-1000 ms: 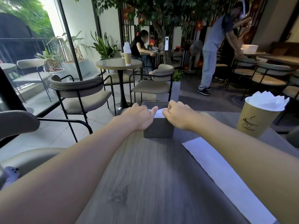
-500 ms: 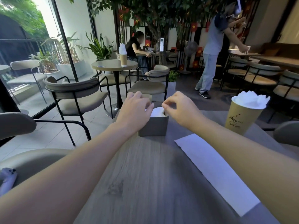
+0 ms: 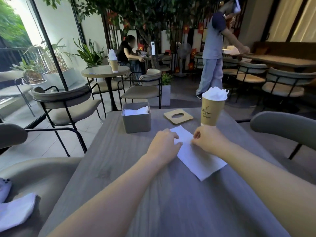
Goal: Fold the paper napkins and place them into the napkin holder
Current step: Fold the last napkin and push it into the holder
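Note:
A long white paper napkin (image 3: 200, 162) lies flat on the grey wooden table (image 3: 136, 177), slanting from the centre toward the right. My left hand (image 3: 163, 144) pinches its left edge near the far end. My right hand (image 3: 209, 141) pinches the opposite edge with thumb and forefinger. Beyond the hands, at the table's far side, stands the square grey napkin holder (image 3: 136, 121) with folded white napkins (image 3: 136, 110) showing inside it. Both hands are apart from the holder.
A wooden lid with an oval hole (image 3: 178, 116) lies right of the holder. A paper cup stuffed with napkins (image 3: 212, 112) stands just behind my right hand. Chairs flank the table; more white napkins (image 3: 15, 211) rest on the seat at lower left. A person stands far back.
Both hands have left the top of the napkin holder and come back toward me, onto the flat napkin. A folded napkin now sits in the holder, and the lid beside it has come into view.

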A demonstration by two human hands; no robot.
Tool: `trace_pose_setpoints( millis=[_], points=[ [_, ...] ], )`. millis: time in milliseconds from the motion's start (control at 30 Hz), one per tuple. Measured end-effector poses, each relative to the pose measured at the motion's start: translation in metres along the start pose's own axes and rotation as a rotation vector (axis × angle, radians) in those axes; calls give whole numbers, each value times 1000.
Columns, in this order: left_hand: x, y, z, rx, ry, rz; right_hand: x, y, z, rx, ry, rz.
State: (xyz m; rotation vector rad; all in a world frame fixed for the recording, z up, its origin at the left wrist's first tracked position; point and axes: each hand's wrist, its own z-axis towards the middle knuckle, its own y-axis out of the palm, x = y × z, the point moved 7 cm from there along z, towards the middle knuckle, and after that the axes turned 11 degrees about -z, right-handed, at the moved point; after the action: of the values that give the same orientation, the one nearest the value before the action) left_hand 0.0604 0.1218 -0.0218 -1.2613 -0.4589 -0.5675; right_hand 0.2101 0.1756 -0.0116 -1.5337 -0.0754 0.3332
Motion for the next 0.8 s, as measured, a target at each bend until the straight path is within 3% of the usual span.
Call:
trace_pose_setpoints(
  millis=[200,333,433,533,667,733,800],
  points=[
    [2,10,-6,8,3,23,-1,15,-8,-51,-65,161],
    [2,-8,-12,86,36,-31,15,-3,-8,67,91,336],
    [-1,-28,-16,177,47,-105,13,-1,-10,-89,145,491],
    [0,-43,-16,214,40,-176,-8,10,-19,-313,77,735],
    [-2,-49,-14,196,18,-216,-26,13,-22,-282,39,954],
    [-12,-59,-16,269,-38,-241,-28,13,-22,-235,62,1006],
    [-31,-67,-20,309,-218,-338,-29,13,-21,-234,63,1096]
  ],
)
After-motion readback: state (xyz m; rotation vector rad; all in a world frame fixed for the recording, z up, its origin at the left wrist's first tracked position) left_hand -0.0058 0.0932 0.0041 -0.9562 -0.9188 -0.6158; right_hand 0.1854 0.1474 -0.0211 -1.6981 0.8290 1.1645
